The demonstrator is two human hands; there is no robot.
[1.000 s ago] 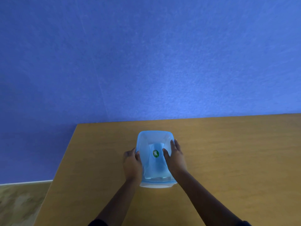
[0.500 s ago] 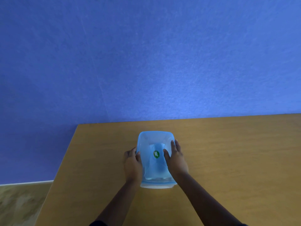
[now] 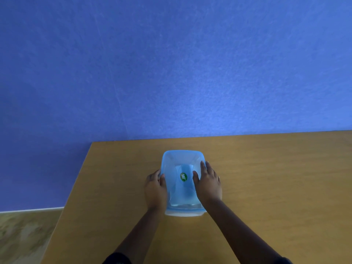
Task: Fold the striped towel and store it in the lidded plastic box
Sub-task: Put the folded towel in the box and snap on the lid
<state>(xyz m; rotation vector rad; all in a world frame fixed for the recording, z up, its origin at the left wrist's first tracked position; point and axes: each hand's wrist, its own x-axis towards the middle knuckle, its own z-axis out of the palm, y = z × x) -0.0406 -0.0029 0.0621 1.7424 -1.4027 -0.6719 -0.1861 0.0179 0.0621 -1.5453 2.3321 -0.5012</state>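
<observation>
A translucent blue plastic box (image 3: pixel 182 162) with its lid on stands on the wooden table, a green oval sticker (image 3: pixel 183 177) in the middle of the lid. My left hand (image 3: pixel 155 189) lies against the box's left edge, fingers curled over the lid's rim. My right hand (image 3: pixel 207 182) rests flat on the right side of the lid, thumb near the sticker. The striped towel is not visible; the cloudy plastic hides whatever is inside.
The wooden table (image 3: pixel 266 187) spreads out to the right and toward me; its left edge (image 3: pixel 76 187) runs diagonally close to my left arm. A blue wall (image 3: pixel 171 63) rises behind the far edge. Patterned floor (image 3: pixel 24 233) shows at lower left.
My right hand has slid slightly outward on the lid. The box and my left hand have barely moved.
</observation>
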